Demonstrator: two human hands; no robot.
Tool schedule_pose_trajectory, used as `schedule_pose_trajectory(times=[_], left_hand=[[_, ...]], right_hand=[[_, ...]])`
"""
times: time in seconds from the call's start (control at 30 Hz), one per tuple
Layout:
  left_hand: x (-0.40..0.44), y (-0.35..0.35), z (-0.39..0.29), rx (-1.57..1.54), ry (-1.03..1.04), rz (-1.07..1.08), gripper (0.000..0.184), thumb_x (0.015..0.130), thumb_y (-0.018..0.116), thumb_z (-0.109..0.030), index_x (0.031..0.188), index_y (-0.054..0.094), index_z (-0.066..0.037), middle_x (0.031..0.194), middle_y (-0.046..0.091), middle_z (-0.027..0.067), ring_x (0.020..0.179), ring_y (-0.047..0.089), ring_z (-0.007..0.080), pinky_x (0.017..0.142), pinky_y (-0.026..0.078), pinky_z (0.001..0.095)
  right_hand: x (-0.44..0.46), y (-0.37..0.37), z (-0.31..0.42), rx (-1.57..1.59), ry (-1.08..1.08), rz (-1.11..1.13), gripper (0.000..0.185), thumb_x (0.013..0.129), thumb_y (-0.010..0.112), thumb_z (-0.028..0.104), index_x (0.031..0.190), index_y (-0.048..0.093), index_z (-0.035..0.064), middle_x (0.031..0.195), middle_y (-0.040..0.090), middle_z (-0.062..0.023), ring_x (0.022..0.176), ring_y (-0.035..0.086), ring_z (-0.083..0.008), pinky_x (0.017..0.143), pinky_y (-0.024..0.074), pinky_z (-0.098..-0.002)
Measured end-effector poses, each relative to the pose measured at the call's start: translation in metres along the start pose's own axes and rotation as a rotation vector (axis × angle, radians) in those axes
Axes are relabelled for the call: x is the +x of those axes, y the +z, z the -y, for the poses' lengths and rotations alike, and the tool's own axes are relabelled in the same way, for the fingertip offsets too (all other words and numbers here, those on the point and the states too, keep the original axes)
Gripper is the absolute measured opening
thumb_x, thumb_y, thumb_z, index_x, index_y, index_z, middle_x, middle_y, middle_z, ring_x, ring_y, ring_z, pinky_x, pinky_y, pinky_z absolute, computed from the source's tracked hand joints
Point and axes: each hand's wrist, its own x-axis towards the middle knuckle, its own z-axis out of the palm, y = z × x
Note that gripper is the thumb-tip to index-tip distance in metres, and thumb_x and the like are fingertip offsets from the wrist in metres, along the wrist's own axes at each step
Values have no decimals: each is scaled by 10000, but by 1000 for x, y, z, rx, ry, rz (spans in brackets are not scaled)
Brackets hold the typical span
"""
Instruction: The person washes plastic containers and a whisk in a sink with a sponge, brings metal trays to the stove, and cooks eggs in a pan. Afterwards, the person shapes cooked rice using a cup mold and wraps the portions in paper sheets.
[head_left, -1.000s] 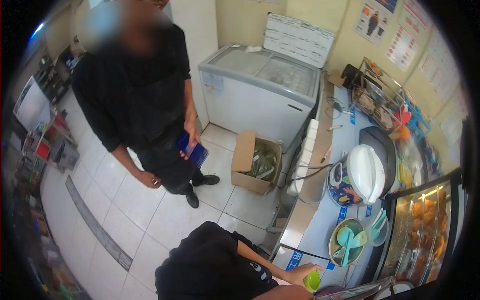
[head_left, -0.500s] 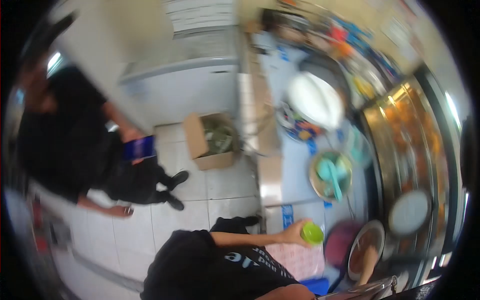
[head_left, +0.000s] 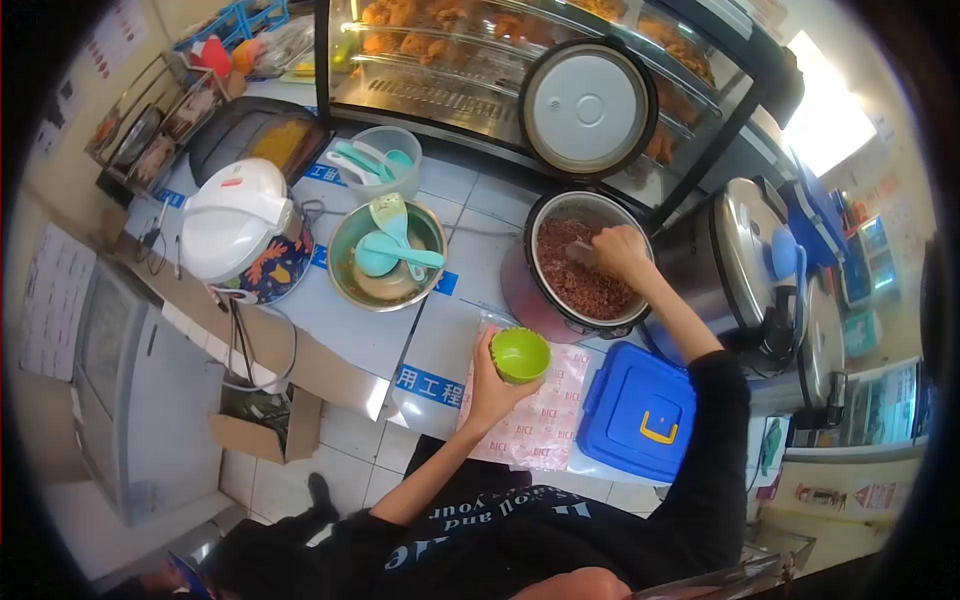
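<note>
My left hand (head_left: 490, 390) is wrapped round a small bright green cup (head_left: 521, 353), its mouth facing up and nothing visible inside. The cup is above a stack of pink-and-white printed paper sheets (head_left: 535, 425). My right hand (head_left: 622, 252) reaches into an open rice cooker (head_left: 522, 285) filled with reddish-brown rice (head_left: 580, 285). Its fingers close round a rice paddle (head_left: 580, 254), whose greyish blade meets the rice; the handle is mostly hidden by the hand. The cooker's round lid (head_left: 588, 105) stands raised behind it.
A steel bowl (head_left: 345, 285) with turquoise utensils and a clear tub (head_left: 405, 180) stand left of the cooker. A blue lidded box (head_left: 625, 420) lies at right, near large steel cookers (head_left: 715, 265). A glass food warmer (head_left: 450, 90) lines the back. Another person (head_left: 270, 550) is at lower left.
My view has swung right towards the counter and the rice cooker. The green cup remains in my left hand, and my right hand is still in the cooker.
</note>
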Motion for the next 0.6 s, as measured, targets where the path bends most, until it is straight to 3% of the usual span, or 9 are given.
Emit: schedule_pose_trajectory(times=[0.07, 0.3, 0.4, 0.6], left_hand=[[10, 8, -2, -15, 44, -49, 951, 552, 822, -144, 1304, 260, 8, 1201, 354, 192, 1144, 378, 334, 982, 316, 404], [22, 36, -22, 86, 120, -132, 955, 532, 816, -111, 1308, 268, -12, 1188, 358, 186, 1134, 365, 343, 977, 309, 411], [18, 38, -23, 134, 129, -170, 943, 542, 809, -96, 1307, 263, -12, 1218, 344, 163, 1136, 388, 302, 986, 306, 394], [17, 43, -22, 43, 88, -187, 930, 544, 817, -99, 1292, 274, 7, 1188, 359, 172, 1142, 366, 325, 989, 294, 402]], right_hand=[[-20, -9, 1, 30, -133, 92, 182, 660, 619, 235, 728, 679, 78, 710, 649, -134, 696, 646, -293, 620, 510, -392], [-12, 17, -13, 226, -197, 108, 211, 690, 574, 321, 769, 690, 164, 730, 646, -148, 705, 629, -321, 647, 504, -421], [-26, 8, -19, 432, -224, 191, 281, 716, 545, 339, 930, 692, 232, 787, 651, -137, 762, 620, -322, 695, 498, -417], [-15, 25, -19, 480, -289, 135, 302, 741, 528, 337, 986, 679, 246, 825, 660, -108, 794, 618, -308, 717, 489, -402]])
